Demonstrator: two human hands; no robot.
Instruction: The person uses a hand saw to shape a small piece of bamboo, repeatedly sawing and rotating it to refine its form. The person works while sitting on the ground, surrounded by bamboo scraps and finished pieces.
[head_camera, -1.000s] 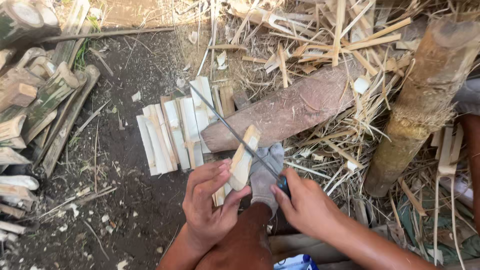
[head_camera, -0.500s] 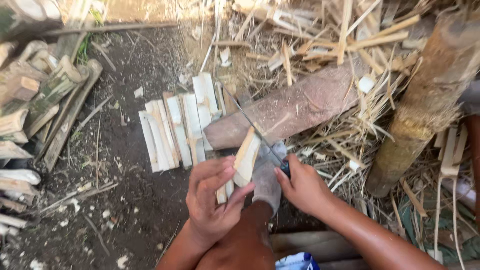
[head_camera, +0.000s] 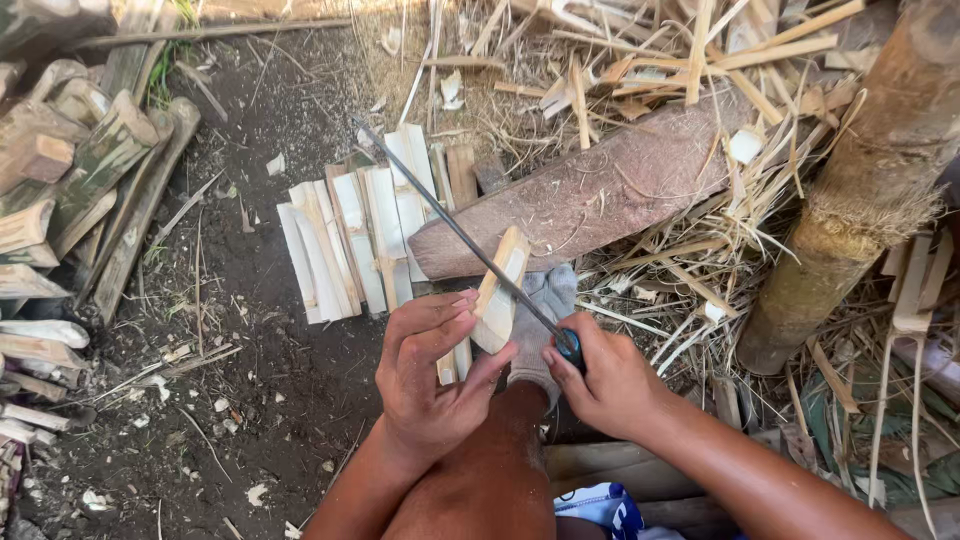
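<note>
At lower centre the left hand (head_camera: 430, 385) is curled shut around a pale bamboo slat (head_camera: 500, 300), held upright over a knee. The right hand (head_camera: 610, 385) grips a knife (head_camera: 460, 235), its thin blade slanting to upper left across the slat. Behind lie split slats (head_camera: 350, 240), a rough brown slab (head_camera: 600, 190) and straw (head_camera: 720, 260); cut logs (head_camera: 70, 190) are stacked at left.

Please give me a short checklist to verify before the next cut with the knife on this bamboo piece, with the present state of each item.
1. Left hand grips the bamboo piece firmly: ok.
2. Right hand closed on the knife handle: ok.
3. Blade lies against the piece's edge: ok.
4. Left fingers clear of the blade's path: cannot tell; thumb sits near the blade.
5. Piece supported on the cloth-covered knee: cannot tell.
6. Split slats on the ground are apart from the blade tip: ok.
</note>
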